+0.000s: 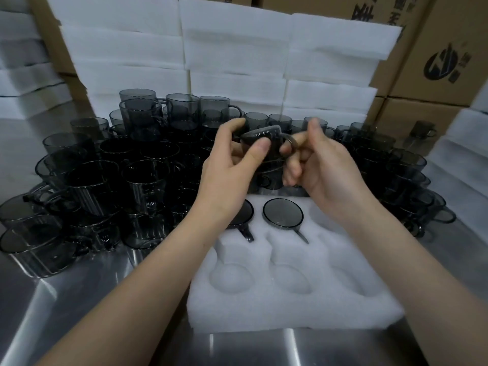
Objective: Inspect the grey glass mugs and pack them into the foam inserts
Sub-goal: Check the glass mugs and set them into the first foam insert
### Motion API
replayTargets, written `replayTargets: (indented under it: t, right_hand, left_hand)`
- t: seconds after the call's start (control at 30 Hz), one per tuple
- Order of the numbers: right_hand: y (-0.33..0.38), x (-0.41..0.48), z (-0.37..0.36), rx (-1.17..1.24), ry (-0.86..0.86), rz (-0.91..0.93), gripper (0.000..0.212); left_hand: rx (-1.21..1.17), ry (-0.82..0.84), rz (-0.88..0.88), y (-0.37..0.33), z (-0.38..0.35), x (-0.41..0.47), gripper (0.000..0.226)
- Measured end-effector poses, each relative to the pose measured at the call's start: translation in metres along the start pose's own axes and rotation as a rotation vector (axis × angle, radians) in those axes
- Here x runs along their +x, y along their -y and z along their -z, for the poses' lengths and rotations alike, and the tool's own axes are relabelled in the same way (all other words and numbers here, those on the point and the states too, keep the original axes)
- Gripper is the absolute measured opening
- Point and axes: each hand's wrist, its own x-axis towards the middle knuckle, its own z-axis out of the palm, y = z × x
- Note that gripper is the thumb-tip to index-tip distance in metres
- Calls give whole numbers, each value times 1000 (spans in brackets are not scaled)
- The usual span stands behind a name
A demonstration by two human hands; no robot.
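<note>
A grey glass mug (260, 143) is held up in the centre of the frame, tilted, above the far edge of a white foam insert (290, 307). Its body is pinched by the left hand (232, 165), thumb on the near side and fingers behind, so that grip is closed on the mug. Its handle, pointing right, is taken by the fingers of the right hand (324, 165), whose grip is likewise closed on the mug.

In the insert's far row, two packed mugs (282, 213) are seated side by side in their pockets, handles pointing toward the lower edge of the frame; the left one is partly hidden by the left wrist. The nearer pockets are seen as bare hollows.

The insert lies on a steel desk (79, 307). A dense crowd of loose mugs (111, 175) is stacked across the left and far middle of the desk. Behind them, stacked foam sheets (237, 48) are piled, and cardboard boxes (443, 62) are seen at the upper right.
</note>
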Motion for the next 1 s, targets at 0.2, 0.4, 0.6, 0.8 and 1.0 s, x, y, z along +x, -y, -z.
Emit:
replayTargets:
  t: [0.2,0.4,0.6,0.8,1.0]
  right_hand:
    - [-4,0,3,-174,-45,-24,23]
    - [-2,-2,-3,4,121,-152,33]
    - [0,-4,-3,-57,149,-66,49]
    - [1,-3,-4,-265,-37,111,37]
    - [1,-4,-3,-352,-124,145,30]
  left_hand:
    - [-40,122,-20,0,-1,-2,20]
    - [124,126,-106,-2,-1,-2,28]
    - [144,91,-200,-6,0,-10,33]
    - [217,168,-178,-12,-5,-15,58]
    - [276,143,-203,-9,-5,-13,55]
